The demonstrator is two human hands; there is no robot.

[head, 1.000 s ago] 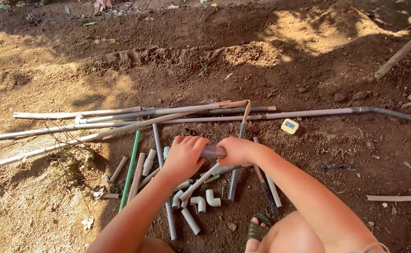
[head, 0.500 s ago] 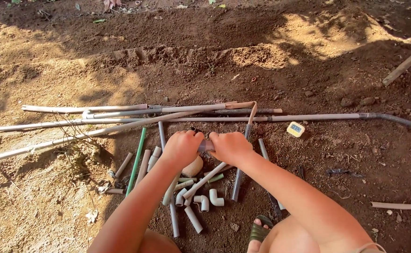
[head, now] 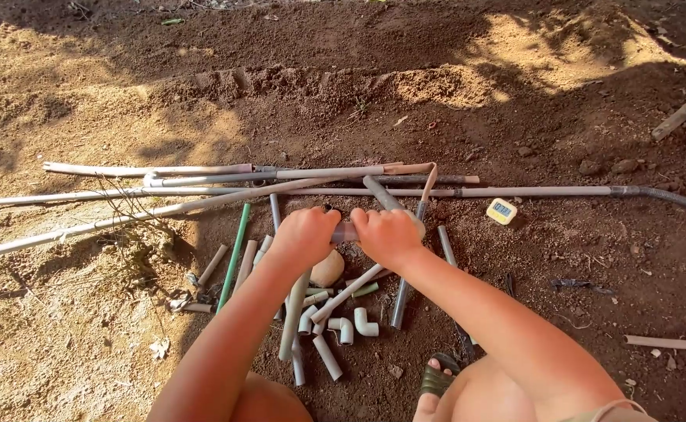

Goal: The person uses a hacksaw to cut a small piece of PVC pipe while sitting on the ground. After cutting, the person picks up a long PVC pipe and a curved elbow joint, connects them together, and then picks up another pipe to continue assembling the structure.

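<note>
Both my hands meet over a pile of pipe pieces on bare soil. My left hand (head: 305,234) and my right hand (head: 388,233) each grip one end of a short grey pipe piece (head: 346,232), which shows only between them. A second grey pipe (head: 380,191) sticks out beyond my right hand, slanting away to the upper left. Under my hands lie several short grey pipe offcuts (head: 293,316), white elbow fittings (head: 365,323), a green pipe (head: 234,254) and a pale round stone (head: 327,270).
Several long thin pipes (head: 202,173) lie across the ground beyond the pile, one running right into a dark hose (head: 663,195). A small yellow timer-like device (head: 501,210) sits at the right. My sandalled foot (head: 437,380) is at the bottom, with a stick (head: 669,342) to its right.
My hands have closed in together on the short pipe and shifted slightly away from me. The slanting grey pipe now shows beyond my right hand.
</note>
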